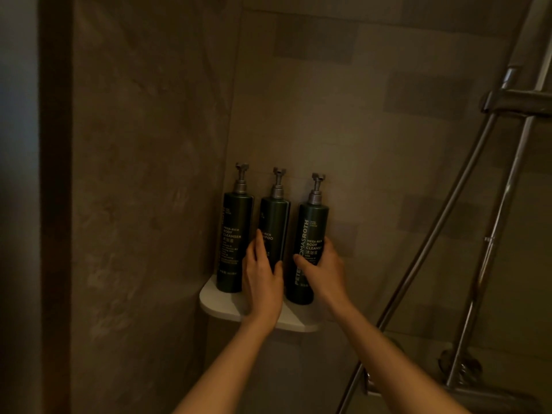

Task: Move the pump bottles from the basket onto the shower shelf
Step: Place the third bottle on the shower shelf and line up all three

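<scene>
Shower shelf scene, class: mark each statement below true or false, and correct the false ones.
1. Three dark pump bottles stand upright on the white corner shelf. True.
2. The left hand wraps the leftmost bottle. False: its fingers are on the middle bottle; the leftmost bottle stands untouched.
3. The right hand grips the rightmost bottle. True.
4. The rightmost bottle's label reads SHAMPOO. False: it reads BODY CLEANSER.
5. The shower hose and rail hang left of the shelf. False: they are on its right.
6. The basket sits on the shelf. False: no basket is in view.
</scene>
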A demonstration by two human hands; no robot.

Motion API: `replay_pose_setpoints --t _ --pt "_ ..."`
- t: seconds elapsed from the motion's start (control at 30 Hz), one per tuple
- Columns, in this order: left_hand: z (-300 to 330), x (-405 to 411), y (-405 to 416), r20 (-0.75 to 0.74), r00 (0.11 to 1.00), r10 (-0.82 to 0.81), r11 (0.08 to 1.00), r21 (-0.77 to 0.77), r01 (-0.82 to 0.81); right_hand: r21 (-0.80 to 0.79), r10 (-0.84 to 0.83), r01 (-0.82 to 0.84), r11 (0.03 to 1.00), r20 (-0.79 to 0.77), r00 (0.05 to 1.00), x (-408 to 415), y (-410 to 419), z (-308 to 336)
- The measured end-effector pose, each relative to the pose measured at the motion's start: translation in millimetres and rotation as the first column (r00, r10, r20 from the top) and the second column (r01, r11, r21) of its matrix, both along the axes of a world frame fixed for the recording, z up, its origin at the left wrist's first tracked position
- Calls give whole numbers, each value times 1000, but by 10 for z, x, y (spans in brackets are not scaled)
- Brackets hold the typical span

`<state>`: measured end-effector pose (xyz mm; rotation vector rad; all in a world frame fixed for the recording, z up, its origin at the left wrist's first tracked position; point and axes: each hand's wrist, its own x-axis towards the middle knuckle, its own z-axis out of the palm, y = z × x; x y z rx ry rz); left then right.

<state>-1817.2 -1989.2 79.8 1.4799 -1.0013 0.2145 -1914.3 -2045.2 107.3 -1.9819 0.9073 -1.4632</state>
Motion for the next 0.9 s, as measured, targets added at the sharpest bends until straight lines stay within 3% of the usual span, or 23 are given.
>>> replay_pose_setpoints --t 0.9 --pt "-32 32 40 11 1000 -24 1000 -2 24 -12 -71 71 997 -20 997 20 4 8"
